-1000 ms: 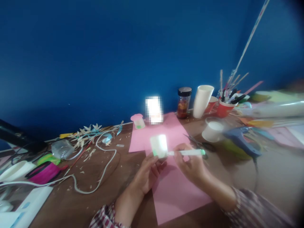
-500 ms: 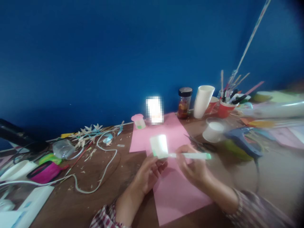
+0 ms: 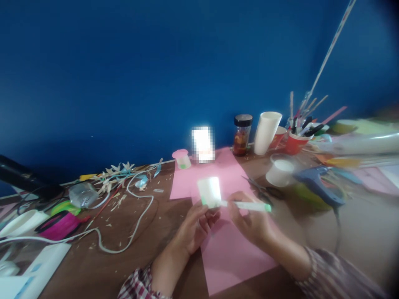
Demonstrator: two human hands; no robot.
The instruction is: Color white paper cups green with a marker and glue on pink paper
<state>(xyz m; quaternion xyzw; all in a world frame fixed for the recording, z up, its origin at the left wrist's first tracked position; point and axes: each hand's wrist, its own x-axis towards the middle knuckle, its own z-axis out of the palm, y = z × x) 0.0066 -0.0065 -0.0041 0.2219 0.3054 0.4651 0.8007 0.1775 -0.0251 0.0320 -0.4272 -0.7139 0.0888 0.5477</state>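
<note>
Over the pink paper [image 3: 230, 261] on the table [image 3: 140, 257], the left hand [image 3: 193, 230] grips a small white cup [image 3: 208, 192] low down with half-curled fingers, while the nearby right hand [image 3: 251, 220] pinches a white marker [image 3: 254, 205], its long axis running sideways, nearly level, toward the cup's lower right edge.

Wall [image 3: 149, 74]: deep blue, we see it filling the upper view
Desk [image 3: 93, 270]: brown, we mark it against the wall
Light: we log paler sheen, right
</note>
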